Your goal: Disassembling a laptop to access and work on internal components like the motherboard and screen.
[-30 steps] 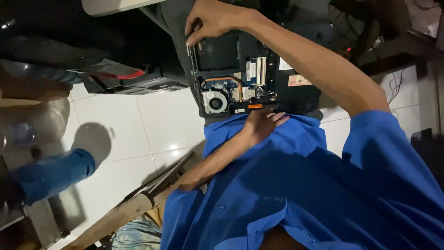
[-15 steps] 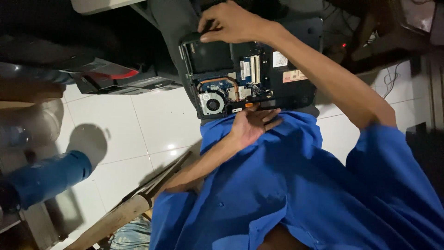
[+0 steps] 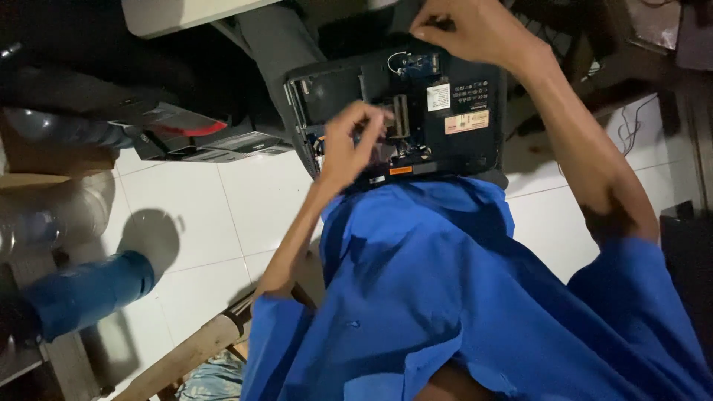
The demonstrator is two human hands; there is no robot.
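— White floor tiles (image 3: 223, 200) lie under you; where's the laptop?

— Opened laptop base (image 3: 453, 111) rests on your lap; your left grip (image 3: 349, 145) pinches together over its exposed boards; your right grip (image 3: 475, 30) curls closed at its far edge, beyond the left.

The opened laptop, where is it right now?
In the head view, the opened laptop sits top centre on the person's lap, above the blue shirt, with the left hand over its internals and the right hand at its far edge.
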